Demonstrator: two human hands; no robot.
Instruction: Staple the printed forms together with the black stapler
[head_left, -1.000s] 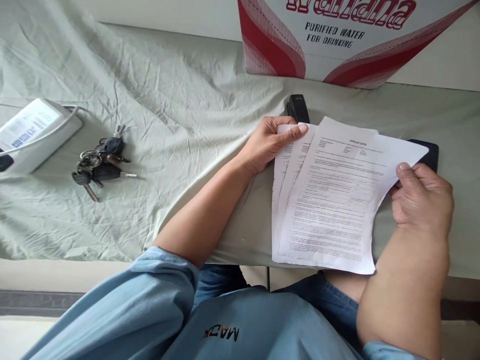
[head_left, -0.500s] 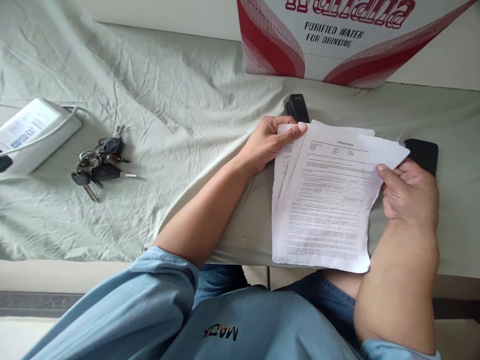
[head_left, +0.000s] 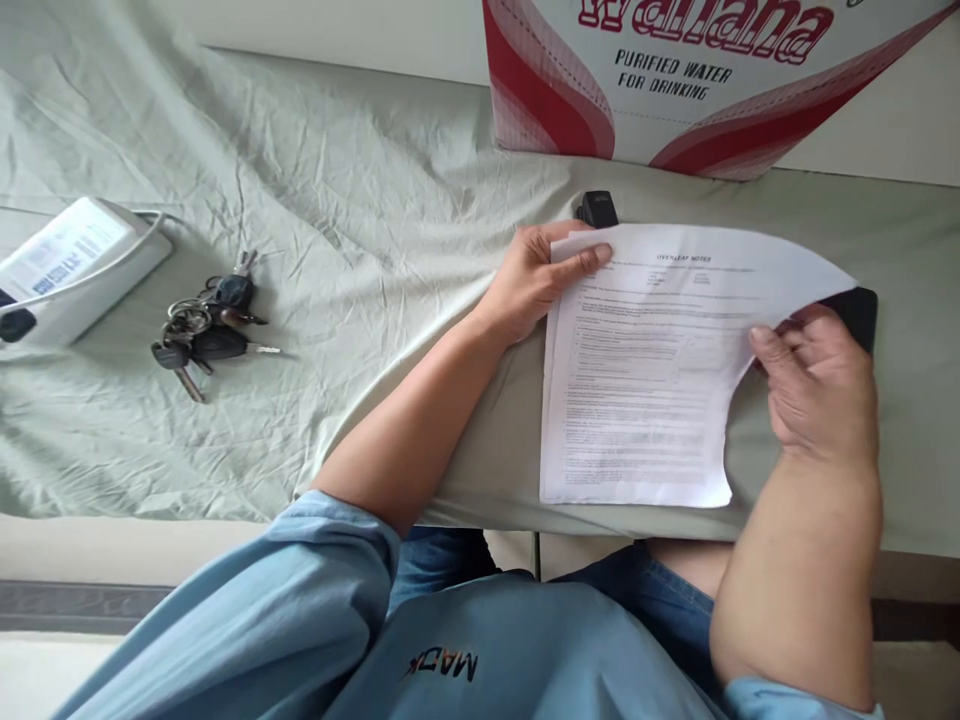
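Head view: a stack of printed sheets [head_left: 645, 380] is laid on the cloth-covered table [head_left: 337, 200], w/ its near edge close to the table's front edge. Its top-left corner is pinched by the left hand [head_left: 536, 280], thumb on top & fingers curled under, so that grip is closed on the paper. Its right edge is held by the right hand [head_left: 817, 385], fingers closed on the margin, which is bowed upward there.

All else is placed relative to the stack. A black stapler [head_left: 597, 208] is seen just behind the top-left corner, partly hidden by paper. A dark flat object [head_left: 855, 312] is at the right edge, partly covered. A water carton [head_left: 675, 80] is stood behind, well apart. A bunch of keys [head_left: 206, 325] & a white device [head_left: 67, 265] are far to the left.

Handling, as judged: sheets are light, thin, floppy & easily creased or slid apart. Best taken at corners/edges w/ a light pinch, both sides supported.
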